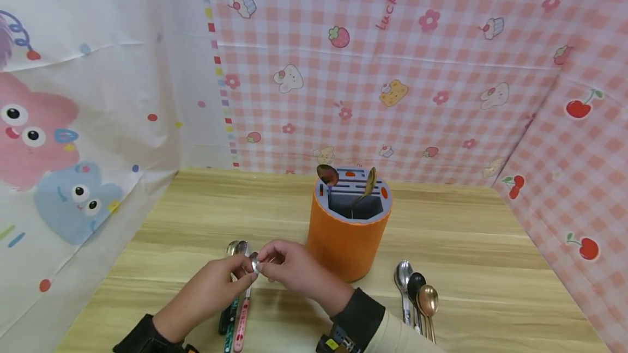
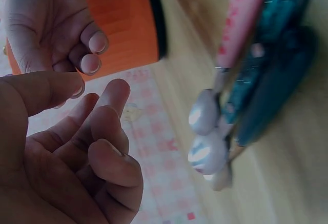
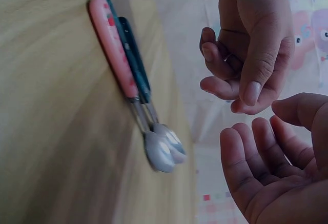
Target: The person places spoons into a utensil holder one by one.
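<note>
Both hands are raised over the worktop point(image 1: 456, 233), fingertips close to each other, whether touching cannot be told. The left hand point(image 1: 221, 282) has its fingers loosely bent; the right hand point(image 1: 296, 271) has its fingers loosely spread, thumb apart. Neither grip is seen to pinch anything. A pink-handled spoon point(image 1: 241, 323) and two green-handled spoons point(image 1: 231, 323) lie bunched on the worktop, long axes roughly parallel, handles toward the person and bowls away. In the head view a bowl shows between the fingertips; both wrist views place the bunch apart from the hands. Judged governing relation: the bunch lies below both grips, its handles running back beside the left hand, which is the nearer. The orange holder point(image 1: 338, 249), with two spoons point(image 1: 371, 181) standing tilted in its top, is just beyond the right hand. Another group of spoons point(image 1: 404, 274) lies farther right, apart from both hands.
</note>
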The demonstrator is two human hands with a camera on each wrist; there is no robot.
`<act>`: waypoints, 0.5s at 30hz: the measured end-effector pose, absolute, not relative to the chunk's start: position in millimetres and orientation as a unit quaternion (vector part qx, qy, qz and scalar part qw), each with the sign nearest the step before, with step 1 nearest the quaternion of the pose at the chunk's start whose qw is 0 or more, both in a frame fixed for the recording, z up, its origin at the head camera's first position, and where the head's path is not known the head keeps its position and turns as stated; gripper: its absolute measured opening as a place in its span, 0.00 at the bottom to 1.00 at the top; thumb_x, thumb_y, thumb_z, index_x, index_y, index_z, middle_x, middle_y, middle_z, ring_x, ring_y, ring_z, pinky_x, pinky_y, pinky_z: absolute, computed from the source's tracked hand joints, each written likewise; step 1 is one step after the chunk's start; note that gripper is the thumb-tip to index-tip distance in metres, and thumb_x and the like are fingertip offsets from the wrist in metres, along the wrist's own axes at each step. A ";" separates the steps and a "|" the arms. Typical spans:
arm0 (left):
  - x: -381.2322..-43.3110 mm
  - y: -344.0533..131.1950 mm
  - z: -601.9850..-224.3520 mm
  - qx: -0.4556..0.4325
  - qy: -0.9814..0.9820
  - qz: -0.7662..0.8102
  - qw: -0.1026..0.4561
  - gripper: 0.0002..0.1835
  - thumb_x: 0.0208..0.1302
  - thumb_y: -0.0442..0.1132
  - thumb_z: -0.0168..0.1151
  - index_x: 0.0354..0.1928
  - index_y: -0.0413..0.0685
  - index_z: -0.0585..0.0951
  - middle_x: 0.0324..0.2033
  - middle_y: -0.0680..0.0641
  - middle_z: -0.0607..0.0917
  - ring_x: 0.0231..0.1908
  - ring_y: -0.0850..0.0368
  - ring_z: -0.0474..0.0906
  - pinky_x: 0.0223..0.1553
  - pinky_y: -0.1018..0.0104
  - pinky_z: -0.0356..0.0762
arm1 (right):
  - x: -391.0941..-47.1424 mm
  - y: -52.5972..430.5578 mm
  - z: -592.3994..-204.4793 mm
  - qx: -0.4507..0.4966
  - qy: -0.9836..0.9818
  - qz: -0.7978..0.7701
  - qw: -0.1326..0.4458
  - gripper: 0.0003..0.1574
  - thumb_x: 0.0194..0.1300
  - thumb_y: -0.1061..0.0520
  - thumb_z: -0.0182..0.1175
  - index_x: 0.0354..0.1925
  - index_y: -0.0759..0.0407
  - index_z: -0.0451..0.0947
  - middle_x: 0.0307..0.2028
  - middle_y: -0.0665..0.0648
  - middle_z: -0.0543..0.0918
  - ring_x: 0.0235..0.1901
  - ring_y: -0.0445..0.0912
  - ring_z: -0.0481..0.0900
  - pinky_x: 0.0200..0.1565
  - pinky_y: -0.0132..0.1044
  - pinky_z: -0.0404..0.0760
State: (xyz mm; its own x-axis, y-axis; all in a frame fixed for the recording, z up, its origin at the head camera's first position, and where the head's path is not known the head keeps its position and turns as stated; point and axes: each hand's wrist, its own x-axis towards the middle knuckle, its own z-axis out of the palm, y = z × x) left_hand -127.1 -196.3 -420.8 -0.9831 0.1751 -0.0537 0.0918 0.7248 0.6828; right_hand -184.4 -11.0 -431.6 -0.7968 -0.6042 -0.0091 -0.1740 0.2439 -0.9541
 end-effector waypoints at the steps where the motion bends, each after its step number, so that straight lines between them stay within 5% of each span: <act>1: -126.2 -197.3 -423.6 0.066 0.928 0.363 0.057 0.04 0.66 0.41 0.63 0.34 0.54 0.78 0.26 0.54 0.81 0.19 0.60 0.67 0.21 0.66 0.66 | -184.4 -12.6 -433.7 -0.250 0.765 -0.559 0.199 0.07 0.65 0.58 0.64 0.41 0.59 0.80 0.31 0.50 0.81 0.27 0.42 0.78 0.27 0.33 0.75; 15: -114.9 -210.1 -454.0 0.036 0.924 0.374 0.069 0.06 0.63 0.40 0.65 0.30 0.53 0.77 0.19 0.55 0.76 0.18 0.61 0.68 0.19 0.67 0.66 | -182.5 -29.2 -463.1 -0.264 0.786 -0.516 0.215 0.04 0.63 0.60 0.64 0.38 0.58 0.81 0.30 0.47 0.80 0.27 0.39 0.74 0.28 0.30 0.73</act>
State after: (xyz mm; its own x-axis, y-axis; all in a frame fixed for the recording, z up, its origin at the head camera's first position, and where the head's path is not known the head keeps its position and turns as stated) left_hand -114.9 -210.1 -454.0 -0.9879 0.1182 -0.1000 0.0156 0.7183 0.6955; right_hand -182.5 -29.2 -463.1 -0.7680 -0.6371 -0.0653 -0.1927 0.3272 -0.9251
